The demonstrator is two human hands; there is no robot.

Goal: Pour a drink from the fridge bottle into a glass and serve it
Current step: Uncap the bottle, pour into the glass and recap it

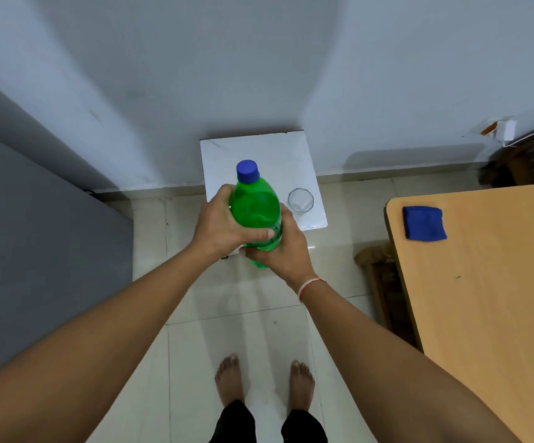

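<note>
while both clamped round bottle (254,212), left hand (219,223) high, right hand (283,251) low, held above white worktop (278,155); cap (247,171) on, glass (300,200) just right. risk: fizz spurting on uncapping, or bottle knocking glass over.

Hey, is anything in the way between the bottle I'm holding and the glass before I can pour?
Only the blue cap: it is on the green bottle, held by the left hand and right hand. The glass stands open and apparently empty on the white stool, right of the bottle, with nothing visible between them.
</note>
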